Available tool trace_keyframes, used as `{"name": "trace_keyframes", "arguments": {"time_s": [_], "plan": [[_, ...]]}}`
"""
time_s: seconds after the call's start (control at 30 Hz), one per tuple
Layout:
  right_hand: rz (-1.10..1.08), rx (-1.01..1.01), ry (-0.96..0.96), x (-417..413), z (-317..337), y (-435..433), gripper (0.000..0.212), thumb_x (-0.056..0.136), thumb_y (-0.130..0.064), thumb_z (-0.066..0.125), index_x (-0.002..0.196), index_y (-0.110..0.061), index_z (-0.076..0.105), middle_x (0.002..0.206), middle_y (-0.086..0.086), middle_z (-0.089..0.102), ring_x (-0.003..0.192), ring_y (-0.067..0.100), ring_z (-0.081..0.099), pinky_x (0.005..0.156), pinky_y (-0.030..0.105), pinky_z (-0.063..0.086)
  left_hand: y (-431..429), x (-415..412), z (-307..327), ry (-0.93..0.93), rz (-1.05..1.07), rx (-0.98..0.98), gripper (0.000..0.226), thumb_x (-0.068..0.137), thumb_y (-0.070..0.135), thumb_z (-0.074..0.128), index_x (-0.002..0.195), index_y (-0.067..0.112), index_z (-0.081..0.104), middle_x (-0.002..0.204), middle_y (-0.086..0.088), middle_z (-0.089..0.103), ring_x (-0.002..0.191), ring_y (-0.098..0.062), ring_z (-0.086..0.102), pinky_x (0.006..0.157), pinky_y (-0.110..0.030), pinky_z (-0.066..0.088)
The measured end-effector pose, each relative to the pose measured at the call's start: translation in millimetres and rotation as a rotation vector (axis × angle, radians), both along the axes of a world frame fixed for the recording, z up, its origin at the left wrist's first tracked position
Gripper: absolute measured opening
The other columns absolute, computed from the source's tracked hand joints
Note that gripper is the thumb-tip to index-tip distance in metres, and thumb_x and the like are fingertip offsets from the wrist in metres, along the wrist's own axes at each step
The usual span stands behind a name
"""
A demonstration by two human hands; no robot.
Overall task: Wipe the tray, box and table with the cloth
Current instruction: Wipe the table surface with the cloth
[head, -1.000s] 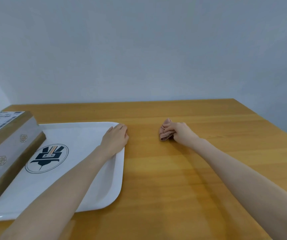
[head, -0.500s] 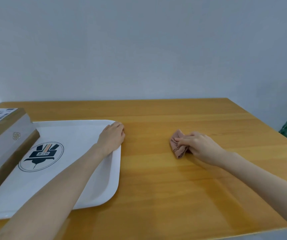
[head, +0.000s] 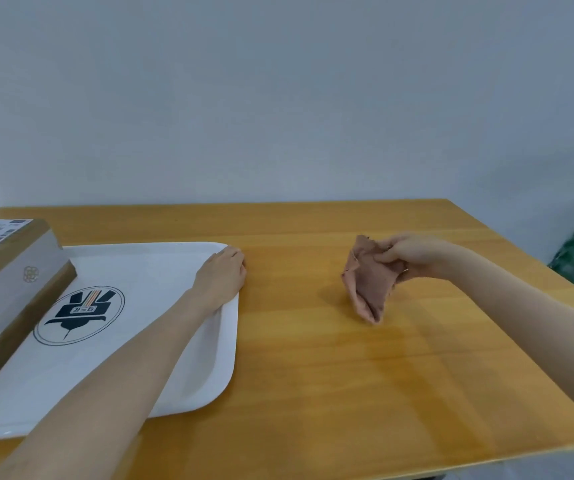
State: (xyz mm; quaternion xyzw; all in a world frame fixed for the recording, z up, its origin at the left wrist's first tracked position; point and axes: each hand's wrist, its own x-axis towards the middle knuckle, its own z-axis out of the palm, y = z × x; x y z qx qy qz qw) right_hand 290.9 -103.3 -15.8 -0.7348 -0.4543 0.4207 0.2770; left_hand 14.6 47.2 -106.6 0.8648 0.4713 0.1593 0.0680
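Between the left hand (head: 221,277) and the right hand (head: 413,254) runs open table (head: 313,375); nearer the person than the right hand the wood is open too. The cloth (head: 370,282) hangs from the right hand into that gap. Under the left hand, the tray (head: 188,386) has a raised rim that bars a low sweep. Well left of it the box (head: 8,282) stands on the tray. Beyond the 2 hands, a wall (head: 278,116) closes the far edge.
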Motion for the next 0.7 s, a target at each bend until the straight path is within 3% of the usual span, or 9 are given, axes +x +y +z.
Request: {"name": "trace_keyframes", "arguments": {"time_s": [0.1,0.2,0.3,0.37,0.43,0.5,0.57,0.63,0.7], "plan": [[-0.203,0.193,-0.393,0.8,-19.4,9.2,0.033,0.087,0.003,0.039,0.079,-0.016,0.064,0.075,0.007,0.056,0.078,0.026,0.05,0.057,0.028,0.038,1.2,-0.4,-0.8,0.001,0.004,-0.013,0.032,0.098,0.015,0.033,0.115,0.007,0.059,0.133,-0.001,0.049,0.119,-0.021,0.048,0.097,-0.029,0.038],[-0.232,0.428,-0.602,-1.1,-29.8,6.3,0.033,0.081,0.004,0.037,0.055,-0.016,0.042,0.057,0.007,0.046,0.062,0.026,0.042,0.051,0.029,0.024,2.2,0.3,-1.8,-0.005,0.003,-0.005,0.033,0.098,0.014,0.033,0.115,0.007,0.06,0.134,-0.001,0.049,0.12,-0.02,0.048,0.096,-0.029,0.039],[0.015,0.301,-0.609,-8.7,-41.5,-1.2,0.012,0.085,-0.01,0.05,0.08,-0.012,0.06,0.075,0.007,0.063,0.07,0.024,0.055,0.054,0.029,0.039,2.5,0.6,-1.8,-0.014,0.0,-0.01,0.033,0.098,0.014,0.033,0.116,0.007,0.059,0.136,-0.001,0.048,0.123,-0.019,0.046,0.097,-0.029,0.038],[0.144,0.162,-0.535,-15.3,-46.4,-8.9,0.019,0.087,-0.026,0.056,0.103,-0.016,0.061,0.099,0.003,0.067,0.083,0.019,0.062,0.069,0.029,0.048,2.8,0.4,-1.8,-0.009,-0.001,-0.015,0.034,0.098,0.014,0.032,0.118,0.008,0.059,0.138,0.001,0.046,0.125,-0.018,0.044,0.098,-0.029,0.038],[0.212,0.158,-0.485,-19.4,-47.3,-15.2,0.03,0.091,-0.036,0.052,0.098,-0.009,0.062,0.107,0.006,0.066,0.084,0.022,0.063,0.073,0.035,0.051,2.8,0.4,-1.8,-0.014,-0.002,-0.017,0.034,0.098,0.014,0.032,0.118,0.008,0.059,0.139,0.001,0.045,0.126,-0.019,0.044,0.098,-0.029,0.038],[0.194,0.258,-0.561,-19.6,-45.1,-16.7,0.04,0.093,-0.039,0.049,0.086,-0.003,0.065,0.104,0.009,0.069,0.085,0.029,0.063,0.074,0.039,0.05,2.5,0.4,-2.3,-0.02,-0.006,-0.017,0.034,0.098,0.014,0.033,0.117,0.007,0.059,0.138,0.0,0.046,0.124,-0.019,0.045,0.097,-0.029,0.039],[0.091,0.371,-0.656,-18.4,-44.3,-14.4,0.029,0.091,-0.032,0.055,0.089,-0.007,0.07,0.099,0.005,0.07,0.093,0.028,0.061,0.072,0.03,0.045,2.5,0.3,-2.1,-0.023,-0.01,-0.015,0.033,0.098,0.014,0.033,0.117,0.007,0.06,0.137,0.0,0.047,0.124,-0.019,0.045,0.097,-0.029,0.039],[0.183,0.408,-0.748,-21.2,-49.2,-11.6,0.03,0.088,-0.032,0.059,0.112,-0.016,0.066,0.116,0.001,0.065,0.112,0.022,0.056,0.085,0.024,0.041,2.1,-0.1,-1.7,-0.025,-0.009,-0.016,0.034,0.098,0.014,0.032,0.117,0.008,0.059,0.137,0.0,0.047,0.125,-0.018,0.045,0.097,-0.029,0.039],[0.367,0.336,-0.851,-26.7,-65.8,-8.8,0.045,0.089,-0.043,0.053,0.13,-0.024,0.052,0.138,-0.001,0.05,0.13,0.024,0.043,0.105,0.034,0.034,1.5,-0.6,-1.6,-0.018,-0.007,-0.012,0.034,0.098,0.014,0.032,0.117,0.008,0.059,0.138,0.001,0.046,0.124,-0.018,0.046,0.096,-0.029,0.04]]}}
